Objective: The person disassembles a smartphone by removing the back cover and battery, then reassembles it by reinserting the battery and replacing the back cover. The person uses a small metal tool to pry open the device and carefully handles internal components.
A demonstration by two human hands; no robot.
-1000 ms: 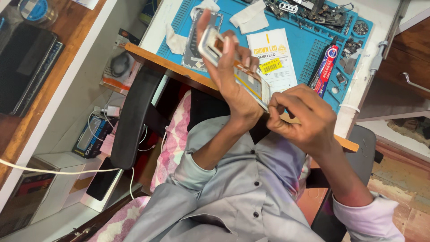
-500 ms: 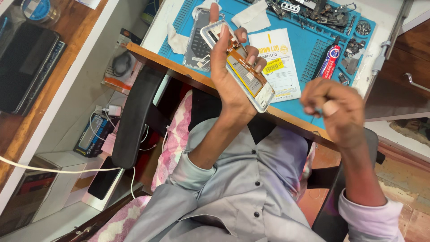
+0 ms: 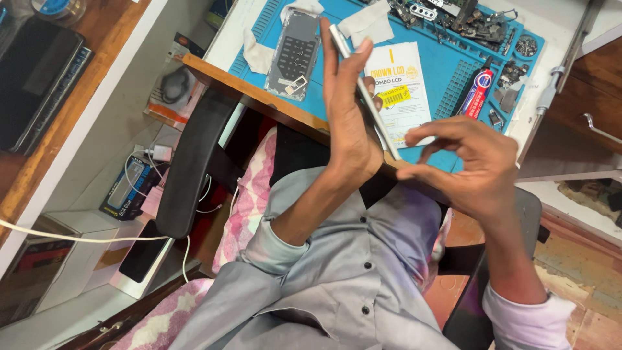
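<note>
While your left hand point(image 3: 346, 123) stands the thin silver-edged phone frame point(image 3: 363, 91) edge-on between thumb and fingers, your right hand point(image 3: 470, 165) hovers just beside its lower end, fingertips pinched, apparently empty. It looks light, stiff, fragile; grip the edges.

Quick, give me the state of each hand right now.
Left hand: closed on the thin silver-edged phone, held edge-on above the blue work mat.
Right hand: fingers curled, thumb near fingertips; whether it pinches anything cannot be told.
</note>
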